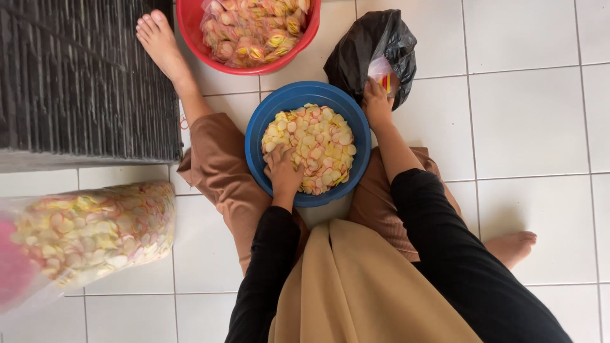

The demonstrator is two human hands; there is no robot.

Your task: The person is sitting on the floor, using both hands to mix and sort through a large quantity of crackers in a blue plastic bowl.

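Scooping stage: crackers being gathered from the basin.
The left hand [283, 173] is resting curled, fingers pressed together, in the round crackers [312, 147] filling the blue basin [254, 136] on the floor; the right hand [377, 101] is pinching a small clear bag [383, 71] beside the black bag [368, 44]. Next move likely requires opening that bag.
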